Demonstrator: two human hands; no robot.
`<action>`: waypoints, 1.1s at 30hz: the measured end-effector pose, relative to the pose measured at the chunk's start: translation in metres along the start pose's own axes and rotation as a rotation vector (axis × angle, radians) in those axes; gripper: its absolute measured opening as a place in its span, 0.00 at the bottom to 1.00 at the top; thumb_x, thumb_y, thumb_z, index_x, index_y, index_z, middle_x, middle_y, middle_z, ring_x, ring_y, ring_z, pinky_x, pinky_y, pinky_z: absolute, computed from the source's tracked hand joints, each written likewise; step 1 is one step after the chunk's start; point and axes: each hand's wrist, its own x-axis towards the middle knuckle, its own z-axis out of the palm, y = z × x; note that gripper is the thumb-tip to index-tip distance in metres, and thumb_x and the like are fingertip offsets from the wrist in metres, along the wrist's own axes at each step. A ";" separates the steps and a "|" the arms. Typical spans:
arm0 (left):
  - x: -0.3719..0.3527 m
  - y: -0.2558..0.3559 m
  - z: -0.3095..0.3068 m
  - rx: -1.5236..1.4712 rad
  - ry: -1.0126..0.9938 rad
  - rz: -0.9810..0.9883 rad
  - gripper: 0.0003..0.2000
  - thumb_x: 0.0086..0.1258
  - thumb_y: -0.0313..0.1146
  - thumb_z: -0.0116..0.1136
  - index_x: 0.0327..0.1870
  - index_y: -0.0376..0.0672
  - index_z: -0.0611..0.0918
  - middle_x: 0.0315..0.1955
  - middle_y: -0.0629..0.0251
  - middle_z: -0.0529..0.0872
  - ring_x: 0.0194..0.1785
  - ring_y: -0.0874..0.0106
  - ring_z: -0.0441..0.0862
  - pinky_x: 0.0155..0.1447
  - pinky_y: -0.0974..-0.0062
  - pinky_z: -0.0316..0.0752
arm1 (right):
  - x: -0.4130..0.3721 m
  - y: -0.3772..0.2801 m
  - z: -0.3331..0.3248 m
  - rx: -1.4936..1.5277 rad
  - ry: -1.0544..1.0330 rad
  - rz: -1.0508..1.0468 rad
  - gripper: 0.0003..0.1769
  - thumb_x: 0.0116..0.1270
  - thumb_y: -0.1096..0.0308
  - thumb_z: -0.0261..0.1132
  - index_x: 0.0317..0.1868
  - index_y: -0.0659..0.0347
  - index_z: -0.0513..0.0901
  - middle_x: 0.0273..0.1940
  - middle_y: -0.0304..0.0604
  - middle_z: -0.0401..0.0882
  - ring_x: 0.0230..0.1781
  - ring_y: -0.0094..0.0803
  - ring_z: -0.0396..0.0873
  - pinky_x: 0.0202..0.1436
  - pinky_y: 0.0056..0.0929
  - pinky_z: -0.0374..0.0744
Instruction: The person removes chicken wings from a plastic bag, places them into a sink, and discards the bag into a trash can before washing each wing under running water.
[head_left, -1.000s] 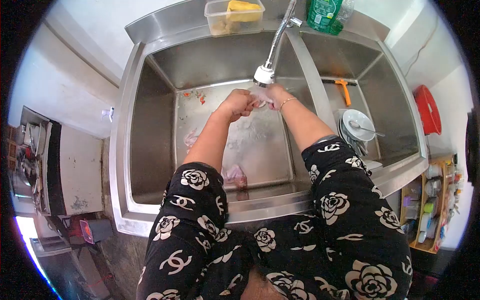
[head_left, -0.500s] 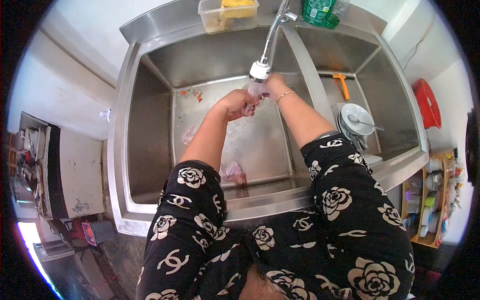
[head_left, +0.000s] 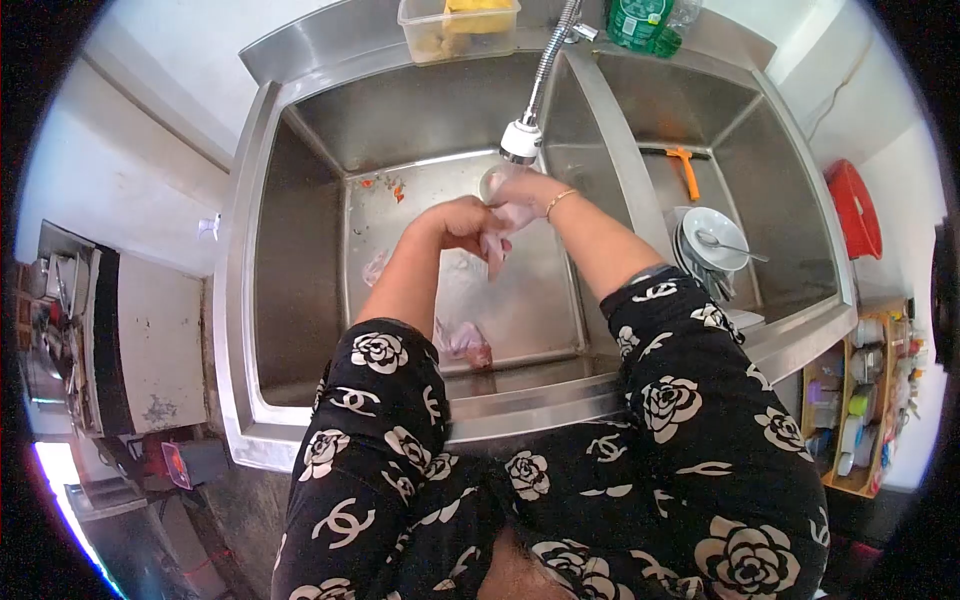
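Under the white faucet head (head_left: 520, 141), both my hands are closed on a pale pink piece of raw chicken (head_left: 513, 217). My left hand (head_left: 458, 221) grips its lower end, where a pointed tip hangs down. From the other side my right hand (head_left: 528, 187) is wrapped over the upper part, partly hiding it. A raw chicken drumstick (head_left: 466, 344) lies on the sink floor near the front wall. Another small pale piece of raw meat (head_left: 375, 268) lies left of my left forearm, partly covered by it.
Orange-red food scraps (head_left: 398, 192) lie at the sink's back left. The right basin holds stacked bowls with a spoon (head_left: 716, 238) and an orange-handled squeegee (head_left: 686, 172). A plastic tub (head_left: 458, 30) and a green bottle (head_left: 637, 22) stand on the back ledge.
Both hands have turned the chicken piece and shifted slightly; more of it now shows, hanging lower and toward me. My right hand has moved a little left and down, off the faucet head.
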 end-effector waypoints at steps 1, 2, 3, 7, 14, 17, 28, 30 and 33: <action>0.002 -0.003 0.003 0.000 -0.009 0.001 0.16 0.62 0.40 0.55 0.41 0.34 0.75 0.26 0.61 0.80 0.30 0.66 0.80 0.38 0.69 0.77 | -0.005 -0.010 0.001 -0.272 -0.046 -0.031 0.27 0.49 0.52 0.66 0.42 0.67 0.76 0.38 0.53 0.78 0.37 0.35 0.79 0.40 0.31 0.77; 0.005 -0.005 0.007 0.001 -0.018 -0.001 0.17 0.62 0.39 0.56 0.43 0.33 0.74 0.29 0.58 0.81 0.33 0.64 0.81 0.41 0.67 0.77 | 0.000 -0.002 0.003 -0.238 0.027 -0.012 0.28 0.50 0.51 0.64 0.42 0.67 0.76 0.38 0.54 0.78 0.38 0.36 0.79 0.41 0.32 0.77; 0.011 -0.007 0.010 -0.163 -0.025 0.093 0.15 0.61 0.36 0.57 0.42 0.32 0.75 0.32 0.56 0.81 0.32 0.64 0.81 0.39 0.67 0.78 | 0.004 0.004 0.007 -0.201 0.099 0.003 0.28 0.50 0.50 0.63 0.42 0.67 0.76 0.38 0.55 0.78 0.39 0.38 0.79 0.42 0.33 0.76; 0.016 0.001 0.013 -0.218 -0.018 0.059 0.14 0.61 0.34 0.57 0.41 0.31 0.75 0.32 0.56 0.80 0.29 0.67 0.80 0.32 0.69 0.77 | 0.015 0.010 0.016 0.326 0.346 0.126 0.26 0.53 0.50 0.58 0.40 0.67 0.78 0.39 0.56 0.78 0.41 0.42 0.78 0.44 0.35 0.75; 0.033 -0.008 0.017 0.082 0.263 0.035 0.11 0.58 0.37 0.56 0.30 0.37 0.78 0.20 0.62 0.79 0.23 0.72 0.78 0.24 0.76 0.71 | 0.035 0.031 0.033 0.445 0.466 0.136 0.19 0.59 0.56 0.56 0.34 0.68 0.77 0.38 0.52 0.77 0.36 0.38 0.77 0.38 0.36 0.74; 0.023 0.011 0.025 0.692 0.384 -0.069 0.09 0.54 0.36 0.56 0.24 0.38 0.79 0.21 0.59 0.80 0.26 0.71 0.79 0.27 0.73 0.72 | 0.031 0.019 0.039 -0.101 0.328 -0.170 0.16 0.60 0.60 0.54 0.31 0.67 0.77 0.33 0.50 0.78 0.34 0.35 0.76 0.39 0.33 0.73; 0.026 0.008 0.022 0.708 0.502 0.199 0.22 0.51 0.50 0.60 0.32 0.35 0.82 0.33 0.50 0.82 0.39 0.60 0.80 0.45 0.69 0.73 | 0.026 0.041 0.004 0.639 0.397 0.039 0.15 0.55 0.64 0.61 0.39 0.66 0.77 0.35 0.47 0.78 0.34 0.38 0.79 0.32 0.36 0.77; 0.016 0.017 0.024 0.735 0.482 0.189 0.24 0.51 0.52 0.60 0.32 0.34 0.81 0.33 0.49 0.82 0.39 0.60 0.80 0.45 0.68 0.73 | 0.017 0.035 0.000 0.677 0.423 -0.050 0.14 0.56 0.63 0.60 0.39 0.65 0.76 0.34 0.44 0.78 0.33 0.38 0.79 0.30 0.38 0.77; 0.014 0.011 0.017 0.690 0.510 0.143 0.24 0.51 0.52 0.61 0.34 0.35 0.81 0.31 0.52 0.83 0.37 0.62 0.80 0.42 0.68 0.73 | 0.005 0.020 -0.005 0.848 0.237 0.061 0.15 0.60 0.66 0.61 0.45 0.57 0.70 0.38 0.42 0.75 0.35 0.36 0.77 0.30 0.37 0.78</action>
